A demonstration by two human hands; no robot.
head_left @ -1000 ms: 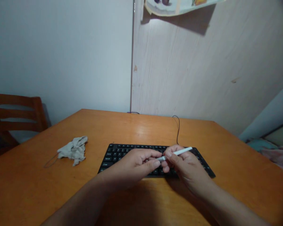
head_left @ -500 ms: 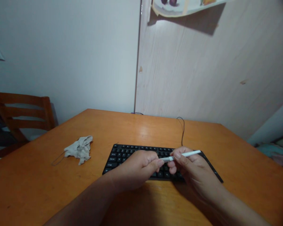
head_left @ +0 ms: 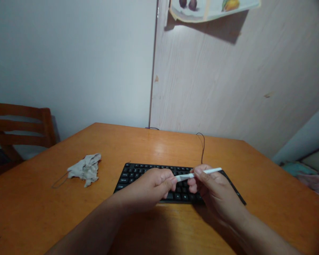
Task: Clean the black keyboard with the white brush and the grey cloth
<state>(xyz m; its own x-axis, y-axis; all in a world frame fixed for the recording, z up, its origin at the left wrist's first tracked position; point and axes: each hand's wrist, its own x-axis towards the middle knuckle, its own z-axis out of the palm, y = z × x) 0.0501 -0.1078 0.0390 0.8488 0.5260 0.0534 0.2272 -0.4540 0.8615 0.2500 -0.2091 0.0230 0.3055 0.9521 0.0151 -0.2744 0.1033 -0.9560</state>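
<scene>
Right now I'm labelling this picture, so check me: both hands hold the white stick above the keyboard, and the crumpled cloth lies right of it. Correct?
Not quite: the head view shows the crumpled cloth lying left of the keyboard. The left hand and right hand do hold the white stick above it.

An orange-brown wooden surface (head_left: 151, 147) is carrying a black keyboard (head_left: 133, 175) near its middle. To the left a crumpled grey cloth (head_left: 85, 170) is lying, and a thin dark cord (head_left: 203, 145) is trailing behind the keyboard.
</scene>
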